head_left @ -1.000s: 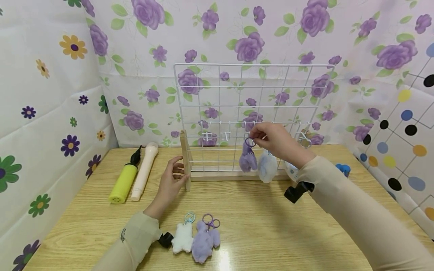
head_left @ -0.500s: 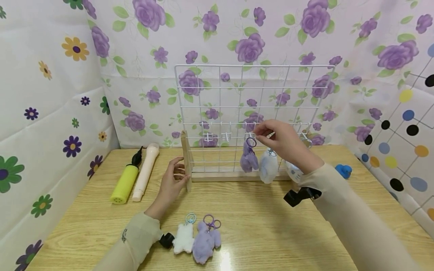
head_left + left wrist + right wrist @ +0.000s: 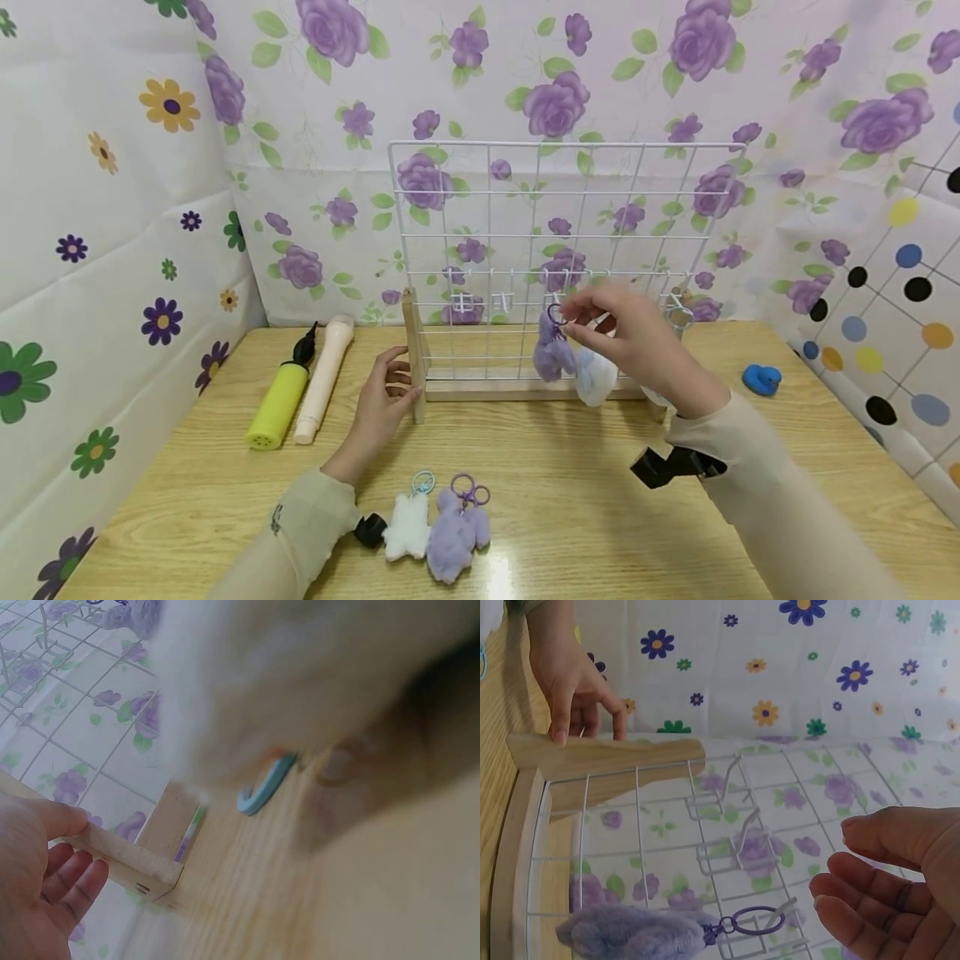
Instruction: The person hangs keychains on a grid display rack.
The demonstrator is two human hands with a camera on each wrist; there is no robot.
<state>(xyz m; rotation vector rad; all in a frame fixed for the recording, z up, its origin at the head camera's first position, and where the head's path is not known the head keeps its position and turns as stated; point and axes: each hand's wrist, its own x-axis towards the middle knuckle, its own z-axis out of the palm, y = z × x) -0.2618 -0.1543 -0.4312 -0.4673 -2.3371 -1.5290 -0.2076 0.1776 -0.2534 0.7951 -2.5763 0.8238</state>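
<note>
Purple charm [image 3: 552,356] on its hook [image 3: 790,904] is best not jolted, right hand [image 3: 633,337] loosely spread beside it, left hand [image 3: 381,400] pinching the wooden upright [image 3: 411,329]

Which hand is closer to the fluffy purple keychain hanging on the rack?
Right. The right hand is just beside the top of the hanging purple plush keychain, not gripping it. The left hand is farther away, touching the wooden side post of the wire rack.
</note>
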